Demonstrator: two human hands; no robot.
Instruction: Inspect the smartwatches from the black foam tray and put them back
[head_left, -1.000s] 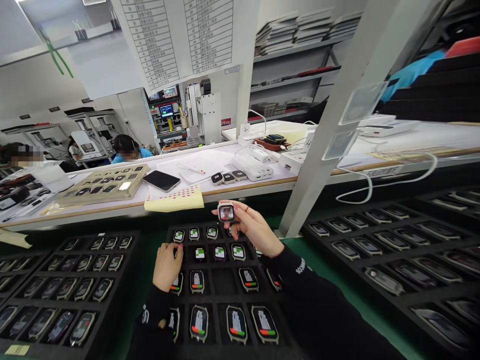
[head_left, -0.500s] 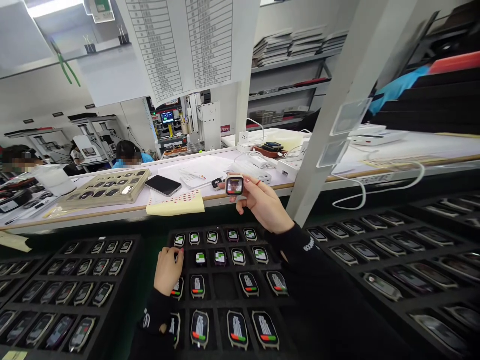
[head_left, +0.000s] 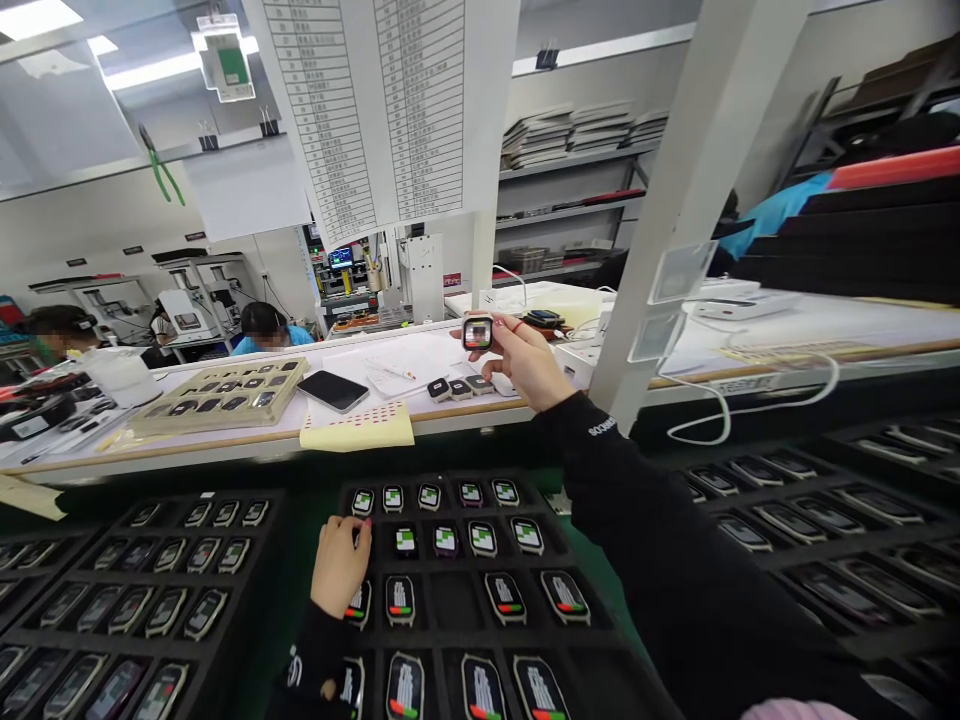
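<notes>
1. The right hand (head_left: 525, 362) is reaching out over the white bench (head_left: 465, 385), arm extended in a black sleeve (head_left: 645, 530).
2. Its fingers are closing around a small watch body (head_left: 478, 332), pinching it by the edges; the lit screen is facing the camera.
3. The watch body is hanging in the air above the bench, just above three dark units (head_left: 460, 388) lying in a row on the bench top.
4. The left hand (head_left: 339, 565) is resting palm down on the middle black tray (head_left: 450, 600), fingers loosely curled, gripping nothing; fingertips are touching the tray's left columns.
5. Watch units in that tray are showing lit screens, green and white in the far rows, red and green bars in the near rows; one pocket in the third row is sitting bare.
6. A phone (head_left: 333, 390) and a beige tray (head_left: 221, 395) are lying on the bench to the left; a yellow sheet (head_left: 358, 428) is overhanging its front edge.
</notes>
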